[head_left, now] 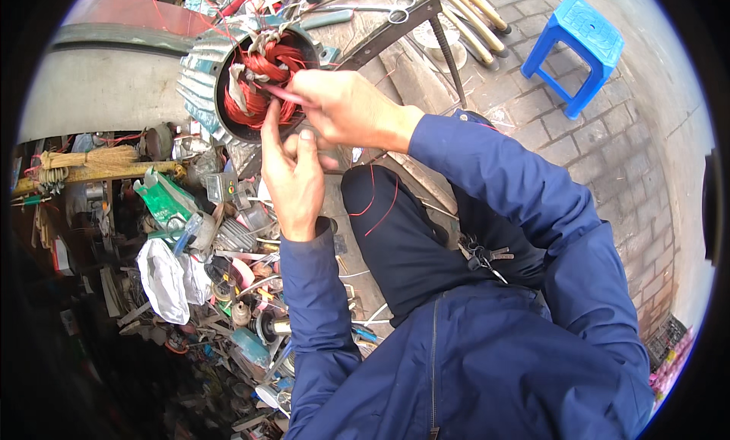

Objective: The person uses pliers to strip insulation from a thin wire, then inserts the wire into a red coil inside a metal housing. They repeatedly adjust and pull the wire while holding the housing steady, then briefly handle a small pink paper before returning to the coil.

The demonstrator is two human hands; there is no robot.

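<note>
A motor housing with pale blue-green fins lies with its round opening toward me, at the upper left. Bundles of red winding wire fill the opening, with whitish cloth-like pieces among them. My right hand is closed on a thin, pinkish-red strip-like tool, whose tip reaches into the coils. Just below, my left hand has its index finger stretched to the windings and its thumb apart. Its other fingers are curled and partly hidden; I see nothing held in them.
Scissors and a grey-green-handled tool lie beyond the housing. A metal bar crosses beside it. To the right, a blue stool stands on paving. Mixed scrap, a straw brush and a white bag crowd the left.
</note>
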